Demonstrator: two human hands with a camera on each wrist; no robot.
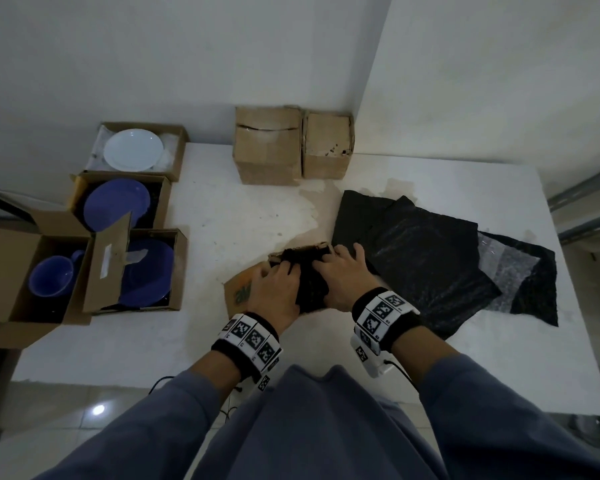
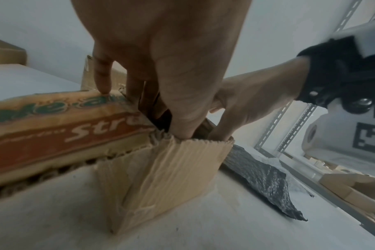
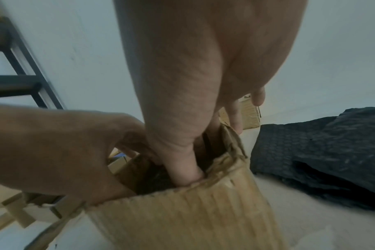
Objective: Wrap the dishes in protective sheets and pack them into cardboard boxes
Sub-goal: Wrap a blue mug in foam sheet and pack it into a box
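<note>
A small open cardboard box (image 1: 239, 293) with a printed flap (image 2: 64, 128) stands mid-table. A bundle wrapped in a black protective sheet (image 1: 309, 284) sits in the box's mouth, and what it wraps is hidden. My left hand (image 1: 278, 282) grips the bundle's left side. In the left wrist view its fingers (image 2: 182, 128) reach down inside the box (image 2: 161, 177), one fingertip resting on the flap edge. My right hand (image 1: 340, 270) grips the right side, with its fingers (image 3: 182, 170) pushed down behind the box wall (image 3: 193, 213). The left hand (image 3: 64, 152) is beside it.
Spare black sheets (image 1: 423, 258) and clear bubble wrap (image 1: 503, 268) lie right of the box. Open boxes at the left hold a white plate (image 1: 134, 149), a blue plate (image 1: 116, 204), a blue dish (image 1: 149, 271) and a blue mug (image 1: 51, 275). Two closed boxes (image 1: 267, 147) stand at the back.
</note>
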